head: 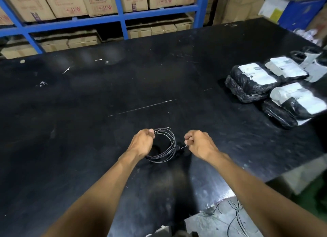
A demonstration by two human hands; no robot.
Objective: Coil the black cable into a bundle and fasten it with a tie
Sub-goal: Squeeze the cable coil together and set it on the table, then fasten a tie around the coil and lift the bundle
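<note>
A thin black cable [170, 142] is wound into a round coil of several loops just above the black table [88, 130]. My left hand [143, 142] grips the coil's left side, fingers closed around the strands. My right hand [198, 144] is closed to the right of the coil and pinches a thin wire tie [184, 147] that reaches to the coil's right edge, where a dark connector end hangs. One loose cable tip sticks out at the coil's top.
Black wrapped parcels with white labels [276, 88] are piled at the table's right. Blue shelving with cardboard boxes [99, 4] stands behind the far edge. Loose wires [235, 217] lie on the floor past the near right corner. Small white scraps dot the table's left.
</note>
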